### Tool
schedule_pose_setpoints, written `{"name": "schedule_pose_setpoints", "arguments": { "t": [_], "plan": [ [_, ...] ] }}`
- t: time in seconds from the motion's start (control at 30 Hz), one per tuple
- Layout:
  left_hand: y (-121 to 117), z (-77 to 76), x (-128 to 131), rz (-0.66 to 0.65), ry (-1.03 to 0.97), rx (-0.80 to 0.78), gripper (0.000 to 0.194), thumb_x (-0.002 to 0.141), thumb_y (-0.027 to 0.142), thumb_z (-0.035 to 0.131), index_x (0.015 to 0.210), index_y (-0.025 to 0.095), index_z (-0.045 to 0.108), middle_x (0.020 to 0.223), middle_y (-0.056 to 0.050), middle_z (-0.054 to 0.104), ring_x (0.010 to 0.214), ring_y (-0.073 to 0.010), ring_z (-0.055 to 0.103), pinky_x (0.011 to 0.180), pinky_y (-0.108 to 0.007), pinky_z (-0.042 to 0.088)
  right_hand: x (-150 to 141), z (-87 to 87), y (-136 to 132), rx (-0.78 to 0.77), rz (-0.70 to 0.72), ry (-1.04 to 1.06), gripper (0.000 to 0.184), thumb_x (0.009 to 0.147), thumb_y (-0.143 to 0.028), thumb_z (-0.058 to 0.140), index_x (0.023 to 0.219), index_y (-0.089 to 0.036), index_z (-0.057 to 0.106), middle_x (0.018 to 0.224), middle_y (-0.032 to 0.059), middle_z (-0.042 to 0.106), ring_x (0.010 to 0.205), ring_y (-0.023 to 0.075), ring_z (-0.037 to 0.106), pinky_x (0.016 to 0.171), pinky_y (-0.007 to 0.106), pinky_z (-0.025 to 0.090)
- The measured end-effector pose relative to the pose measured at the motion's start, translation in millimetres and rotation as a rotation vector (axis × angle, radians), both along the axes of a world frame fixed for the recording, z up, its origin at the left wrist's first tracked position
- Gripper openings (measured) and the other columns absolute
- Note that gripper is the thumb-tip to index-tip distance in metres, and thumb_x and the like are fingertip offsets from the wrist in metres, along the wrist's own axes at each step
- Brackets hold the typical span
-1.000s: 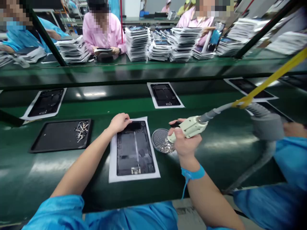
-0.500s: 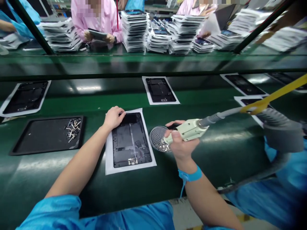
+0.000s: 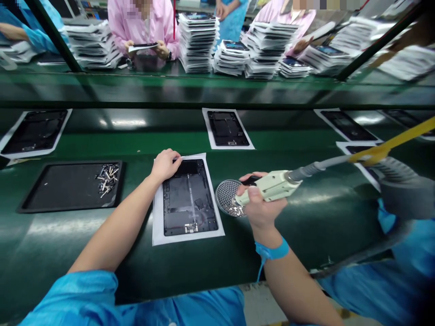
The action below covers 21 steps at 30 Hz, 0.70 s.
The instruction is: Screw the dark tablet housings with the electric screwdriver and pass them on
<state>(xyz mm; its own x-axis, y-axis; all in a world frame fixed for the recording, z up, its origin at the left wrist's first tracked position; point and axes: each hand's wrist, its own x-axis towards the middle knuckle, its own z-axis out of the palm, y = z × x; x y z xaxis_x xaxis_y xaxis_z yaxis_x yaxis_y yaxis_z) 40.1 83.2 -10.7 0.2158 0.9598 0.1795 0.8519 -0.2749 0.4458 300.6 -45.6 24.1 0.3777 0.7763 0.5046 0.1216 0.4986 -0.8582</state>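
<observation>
An open black tablet housing (image 3: 190, 194) lies flat on a white sheet (image 3: 158, 226), showing a strip of cable and a small board inside. My left hand (image 3: 166, 165) grips its upper left corner, fingers bent over the edge. In my right hand (image 3: 263, 206) is a pale green electric screwdriver (image 3: 277, 185), its cable running off to the right. The screwdriver's front end is over a round perforated dish (image 3: 227, 192) with small metal screws (image 3: 236, 209) along its near side; the bit's tip is hard to make out. A blue wrist strap (image 3: 272, 250) circles my right wrist.
Left stands a black tray (image 3: 71, 188) with a heap of small parts (image 3: 108, 179). More tablet housings, such as one at the back (image 3: 224, 129), lie on sheets. A yellow strap (image 3: 397, 140) and grey hose (image 3: 401, 181) hang right. Co-workers sit behind tall stacks (image 3: 199, 43).
The whole view has shifted slightly. My hands keep their places on the tablet housing and over the screw dish. Across the bench, a person in pink has tilted the item they hold.
</observation>
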Motion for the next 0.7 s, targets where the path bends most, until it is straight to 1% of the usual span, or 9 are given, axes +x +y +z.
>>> {"name": "schedule_pose_setpoints", "arguments": {
  "t": [0.07, 0.13, 0.2, 0.27, 0.33, 0.4, 0.5, 0.6, 0.7],
  "plan": [
    [-1, -1.0, 2, 0.009, -0.005, 0.0, 0.025, 0.098, 0.034, 0.054, 0.094, 0.022, 0.076, 0.096, -0.009, 0.07, 0.101, -0.0266, 0.064, 0.09, -0.038, 0.05, -5, 5.8, -3, 0.008, -0.016, 0.026, 0.024, 0.083, -0.031, 0.074, 0.102, -0.021, 0.064, 0.084, 0.0013, 0.071, 0.05, 0.0137, 0.064, 0.047, 0.03, 0.055],
    [-2, -1.7, 3, 0.013, -0.013, 0.0, 0.025, 0.098, 0.033, 0.055, 0.093, 0.022, 0.076, 0.096, -0.009, 0.07, 0.101, -0.0267, 0.064, 0.09, -0.038, 0.05, -14, 11.5, -8, 0.025, 0.016, 0.084, 0.023, 0.084, -0.033, 0.073, 0.103, -0.021, 0.065, 0.086, 0.0018, 0.071, 0.049, 0.0135, 0.064, 0.044, 0.029, 0.053],
    [-2, -2.3, 4, 0.014, -0.023, -0.002, 0.025, 0.098, 0.033, 0.055, 0.093, 0.022, 0.077, 0.095, -0.008, 0.07, 0.101, -0.0267, 0.064, 0.09, -0.038, 0.05, -28, 14.7, -14, 0.022, 0.113, 0.132, 0.025, 0.085, -0.035, 0.074, 0.105, -0.023, 0.064, 0.088, 0.0019, 0.071, 0.05, 0.0136, 0.065, 0.044, 0.029, 0.054],
    [-2, -2.8, 5, 0.014, -0.031, 0.001, 0.025, 0.098, 0.033, 0.055, 0.094, 0.022, 0.077, 0.096, -0.008, 0.07, 0.101, -0.0267, 0.064, 0.09, -0.038, 0.05, -44, 14.2, -22, 0.001, 0.247, 0.142, 0.027, 0.086, -0.037, 0.074, 0.108, -0.025, 0.063, 0.09, 0.0021, 0.072, 0.05, 0.0135, 0.065, 0.045, 0.029, 0.056],
    [-2, -3.2, 5, 0.012, -0.036, 0.004, 0.025, 0.098, 0.033, 0.055, 0.094, 0.022, 0.077, 0.096, -0.008, 0.071, 0.101, -0.0266, 0.064, 0.09, -0.038, 0.05, -60, 10.7, -30, -0.035, 0.391, 0.127, 0.028, 0.088, -0.038, 0.073, 0.111, -0.026, 0.063, 0.092, 0.0028, 0.072, 0.051, 0.0135, 0.065, 0.045, 0.028, 0.056],
    [-2, -3.3, 6, 0.011, -0.039, 0.005, 0.025, 0.098, 0.033, 0.055, 0.095, 0.021, 0.077, 0.096, -0.008, 0.071, 0.101, -0.0265, 0.064, 0.09, -0.038, 0.05, -72, 6.0, -36, -0.058, 0.488, 0.119, 0.029, 0.09, -0.038, 0.072, 0.114, -0.025, 0.063, 0.094, 0.0037, 0.072, 0.051, 0.0132, 0.065, 0.044, 0.027, 0.055],
    [-3, -2.5, 7, 0.008, -0.04, -0.004, 0.026, 0.099, 0.032, 0.054, 0.096, 0.021, 0.077, 0.097, -0.008, 0.071, 0.102, -0.0261, 0.064, 0.091, -0.037, 0.05, -82, 0.0, -42, -0.064, 0.546, 0.12, 0.03, 0.091, -0.037, 0.072, 0.117, -0.026, 0.064, 0.098, 0.0043, 0.072, 0.053, 0.0124, 0.065, 0.045, 0.027, 0.056],
    [-3, -1.2, 8, 0.005, -0.04, -0.015, 0.026, 0.099, 0.031, 0.054, 0.097, 0.021, 0.077, 0.098, -0.009, 0.071, 0.102, -0.0263, 0.064, 0.092, -0.038, 0.049, -85, -3.2, -45, -0.06, 0.595, 0.131, 0.031, 0.091, -0.035, 0.073, 0.12, -0.027, 0.064, 0.101, 0.0047, 0.071, 0.055, 0.0122, 0.065, 0.049, 0.028, 0.057],
    [-4, -0.4, 9, 0.012, -0.042, -0.021, 0.026, 0.099, 0.031, 0.054, 0.097, 0.021, 0.077, 0.098, -0.009, 0.071, 0.102, -0.0267, 0.064, 0.092, -0.038, 0.049, -86, -4.4, -45, -0.054, 0.61, 0.116, 0.032, 0.091, -0.035, 0.073, 0.12, -0.027, 0.063, 0.1, 0.0046, 0.071, 0.055, 0.0129, 0.066, 0.052, 0.031, 0.06]
  ]
}}
